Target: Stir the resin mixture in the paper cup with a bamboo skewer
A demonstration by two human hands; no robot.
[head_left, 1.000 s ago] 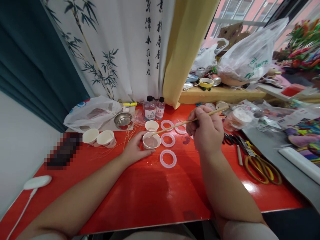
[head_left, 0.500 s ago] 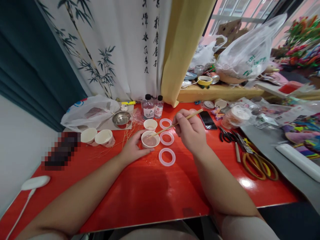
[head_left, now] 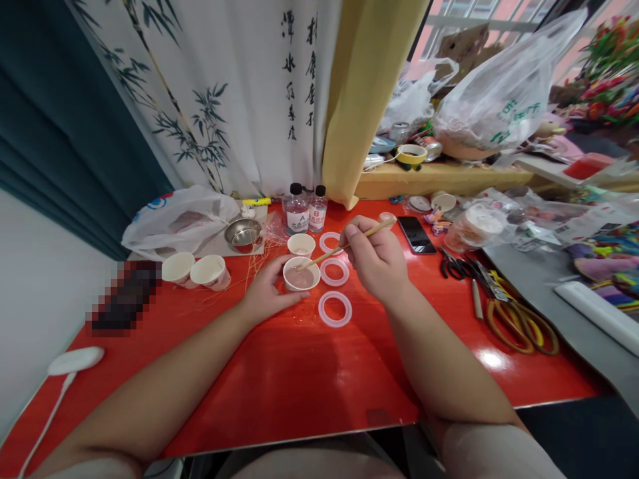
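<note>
My left hand (head_left: 269, 291) curls round the side of a white paper cup (head_left: 301, 285) that stands on the red table. Cloudy pinkish liquid (head_left: 300, 277) lies inside it. My right hand (head_left: 375, 258) pinches a thin wooden stick (head_left: 327, 255), whose lower end dips into that liquid. Just behind this cup stands a second paper cup (head_left: 301, 245). To the right are pale pink silicone rings (head_left: 335, 309), lying flat; one is partly hidden by my right hand. Bottle A (head_left: 296, 211) and bottle B (head_left: 317, 210), both black-capped, stand at the back.
Two paper cups (head_left: 210, 273) and a steel bowl (head_left: 243, 234) sit to the left. On the right lie a phone (head_left: 416, 235), black-handled scissors (head_left: 455, 266), larger brown-handled scissors (head_left: 519, 326) and a grey mat (head_left: 549, 299). A plastic bag (head_left: 180, 223) rests by the curtain.
My right hand has moved left and toward the cup, lowering the stick into the liquid. The phone behind it has come into sight. My left hand keeps its hold on the cup.
</note>
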